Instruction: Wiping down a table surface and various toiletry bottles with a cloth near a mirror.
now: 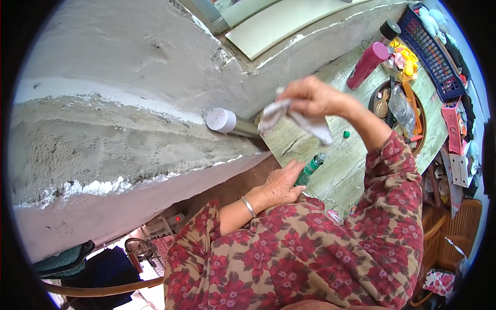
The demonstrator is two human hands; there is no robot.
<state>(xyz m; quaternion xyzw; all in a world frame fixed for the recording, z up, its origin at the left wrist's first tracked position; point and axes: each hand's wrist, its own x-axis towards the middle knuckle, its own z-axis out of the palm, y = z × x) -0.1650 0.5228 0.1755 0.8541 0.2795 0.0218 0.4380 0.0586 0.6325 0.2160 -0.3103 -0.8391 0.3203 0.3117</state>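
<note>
My left hand (281, 184), with a silver bangle at the wrist, is closed round a small green bottle (309, 171) over the near edge of the table. The bottle tilts up to the right, its narrow neck uncovered. Higher up and a little farther off, my right hand (319, 98) pinches a white cloth (314, 126), which hangs down and is partly smeared by motion. Cloth and bottle are apart. On the table top (343, 168), right of the cloth, lies a small green cap (346, 134).
A cylinder with a white top (221, 120) stands by the rough wall at left. Farther right are a pink bottle (368, 64), a dark-lidded jar (388, 31), a round tray (424, 111) of small items and a blue basket (431, 51). A wooden chair (467, 222) is at lower right.
</note>
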